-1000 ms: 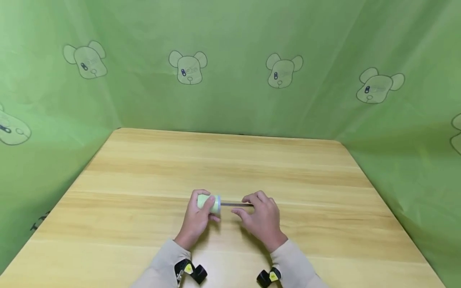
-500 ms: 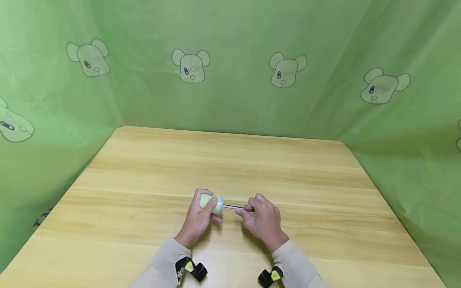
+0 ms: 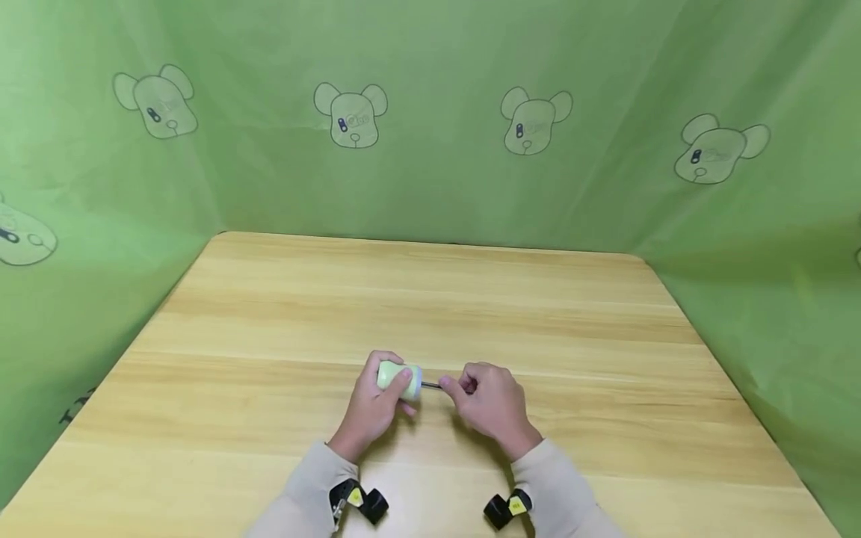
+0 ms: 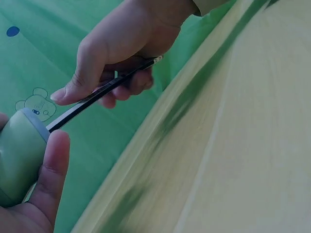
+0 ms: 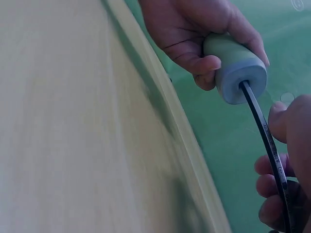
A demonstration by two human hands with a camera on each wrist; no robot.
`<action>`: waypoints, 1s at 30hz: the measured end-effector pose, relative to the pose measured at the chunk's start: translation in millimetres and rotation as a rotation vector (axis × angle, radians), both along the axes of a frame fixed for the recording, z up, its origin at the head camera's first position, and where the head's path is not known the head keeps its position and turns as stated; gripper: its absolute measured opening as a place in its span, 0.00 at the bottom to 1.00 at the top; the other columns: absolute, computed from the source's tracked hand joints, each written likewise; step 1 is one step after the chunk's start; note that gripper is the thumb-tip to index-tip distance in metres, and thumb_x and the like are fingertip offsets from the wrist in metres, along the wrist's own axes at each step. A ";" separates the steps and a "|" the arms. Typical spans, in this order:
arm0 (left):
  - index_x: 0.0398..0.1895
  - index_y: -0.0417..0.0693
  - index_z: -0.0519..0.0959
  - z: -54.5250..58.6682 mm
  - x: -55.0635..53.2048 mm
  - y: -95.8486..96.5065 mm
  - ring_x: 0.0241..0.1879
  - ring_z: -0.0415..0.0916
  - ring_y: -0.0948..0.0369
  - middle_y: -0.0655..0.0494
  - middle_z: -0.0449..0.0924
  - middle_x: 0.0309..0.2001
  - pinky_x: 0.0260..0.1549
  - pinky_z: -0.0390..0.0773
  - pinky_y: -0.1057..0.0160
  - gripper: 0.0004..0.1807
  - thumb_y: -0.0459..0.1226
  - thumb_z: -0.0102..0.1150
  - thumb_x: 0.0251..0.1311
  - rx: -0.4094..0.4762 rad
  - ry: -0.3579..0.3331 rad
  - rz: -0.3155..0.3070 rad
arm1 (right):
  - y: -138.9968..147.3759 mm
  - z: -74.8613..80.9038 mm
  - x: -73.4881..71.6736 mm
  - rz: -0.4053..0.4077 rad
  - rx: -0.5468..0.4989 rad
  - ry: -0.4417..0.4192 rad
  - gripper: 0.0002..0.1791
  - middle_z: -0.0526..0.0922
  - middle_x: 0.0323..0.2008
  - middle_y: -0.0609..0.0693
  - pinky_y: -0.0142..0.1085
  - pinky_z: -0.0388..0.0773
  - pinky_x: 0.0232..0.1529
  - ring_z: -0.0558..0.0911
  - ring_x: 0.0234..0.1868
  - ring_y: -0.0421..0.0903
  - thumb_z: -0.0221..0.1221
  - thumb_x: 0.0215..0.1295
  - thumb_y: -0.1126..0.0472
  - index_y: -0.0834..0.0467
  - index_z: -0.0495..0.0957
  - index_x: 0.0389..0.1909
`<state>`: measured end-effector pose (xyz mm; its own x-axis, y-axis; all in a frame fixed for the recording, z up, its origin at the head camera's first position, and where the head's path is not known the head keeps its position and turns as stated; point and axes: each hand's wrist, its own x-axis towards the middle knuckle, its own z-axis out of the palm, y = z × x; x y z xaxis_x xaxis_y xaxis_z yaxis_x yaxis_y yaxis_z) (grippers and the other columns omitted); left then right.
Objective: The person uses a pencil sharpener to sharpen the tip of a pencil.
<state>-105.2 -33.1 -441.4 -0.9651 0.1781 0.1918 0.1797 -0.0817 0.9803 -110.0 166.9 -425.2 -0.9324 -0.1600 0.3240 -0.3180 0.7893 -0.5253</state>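
Above the wooden table, well short of its far edge, the left hand grips a pale-green sharpener on its side. The right hand pinches a black pencil, one end in the sharpener's hole. Beyond the far edge hangs a green bear-print curtain.

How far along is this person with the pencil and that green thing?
One end of the dark pencil is already in the hole of the green cylinder, so that part looks done. In hand: the left hand grips the cylinder while the right hand holds the pencil. To go, probably: drawing the pencil out, as it is not yet free. The inserted end is hidden, so I can't judge it.
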 end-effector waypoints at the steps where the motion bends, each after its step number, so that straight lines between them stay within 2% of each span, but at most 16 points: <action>1: 0.51 0.35 0.64 0.0 -0.4 0.0 0.23 0.76 0.54 0.41 0.72 0.35 0.23 0.86 0.52 0.13 0.32 0.52 0.70 0.012 -0.016 0.008 | -0.3 0.1 0.6 -0.005 0.020 0.047 0.21 0.68 0.15 0.39 0.29 0.66 0.15 0.67 0.17 0.36 0.66 0.59 0.45 0.51 0.74 0.14; 4: 0.51 0.35 0.63 0.1 -1.0 0.2 0.24 0.76 0.54 0.40 0.71 0.35 0.24 0.86 0.53 0.14 0.33 0.52 0.69 0.029 -0.050 0.013 | -0.1 0.4 1.8 -0.003 0.040 0.121 0.15 0.71 0.19 0.39 0.29 0.70 0.19 0.69 0.21 0.36 0.71 0.53 0.46 0.51 0.79 0.20; 13: 0.53 0.32 0.61 0.1 -2.5 0.0 0.25 0.75 0.54 0.40 0.70 0.37 0.24 0.86 0.55 0.17 0.33 0.52 0.69 0.045 -0.091 0.039 | -1.1 -0.2 3.2 0.041 0.044 0.177 0.17 0.72 0.21 0.38 0.30 0.71 0.23 0.70 0.22 0.36 0.79 0.38 0.51 0.52 0.80 0.23; 18: 0.53 0.31 0.60 0.0 -3.5 0.4 0.26 0.75 0.53 0.39 0.70 0.38 0.25 0.86 0.57 0.17 0.32 0.51 0.69 0.070 -0.108 0.042 | -1.2 -1.7 2.4 0.009 0.061 0.247 0.17 0.73 0.21 0.40 0.32 0.70 0.24 0.70 0.21 0.37 0.79 0.37 0.54 0.53 0.79 0.22; 26: 0.53 0.31 0.61 -1.8 -3.9 1.8 0.25 0.76 0.53 0.39 0.70 0.37 0.25 0.86 0.56 0.17 0.32 0.52 0.69 0.059 -0.113 0.043 | -0.8 -5.7 3.6 -0.009 0.050 0.234 0.16 0.73 0.22 0.41 0.29 0.69 0.22 0.69 0.21 0.36 0.79 0.39 0.54 0.53 0.79 0.22; 30: 0.54 0.31 0.61 -1.4 -2.6 2.0 0.26 0.75 0.55 0.40 0.69 0.38 0.25 0.86 0.56 0.17 0.32 0.51 0.69 0.067 -0.117 0.048 | 0.1 -7.2 2.0 0.006 0.049 0.333 0.17 0.76 0.22 0.42 0.33 0.71 0.27 0.71 0.21 0.38 0.80 0.36 0.55 0.54 0.80 0.22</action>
<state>-107.8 -31.1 -442.8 -0.9887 0.1216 0.0872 0.0698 -0.1413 0.9875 -108.0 167.0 -432.4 -0.7756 -0.1878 0.6026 -0.4702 0.8088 -0.3531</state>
